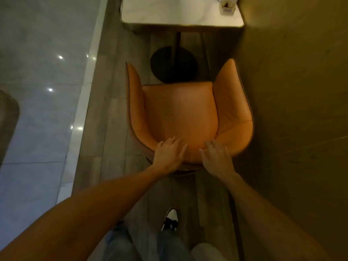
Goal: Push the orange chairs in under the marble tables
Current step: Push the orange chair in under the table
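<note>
Hands rest flat on the backrest top of the orange chair [180, 113]: my left hand [170, 154] and right hand [216, 159] lie side by side, fingers spread, gripping nothing. The chair stands ahead of me, its seat short of the marble surface [169, 14], beside the wall.

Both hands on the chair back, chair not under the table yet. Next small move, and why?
Probably a straight push forward. The left hand and right hand rest flat on the back of the orange leather chair, whose seat front lies short of the white marble table, with the round black table base showing between. The wall hugs the chair's right side, so keep it straight.
</note>
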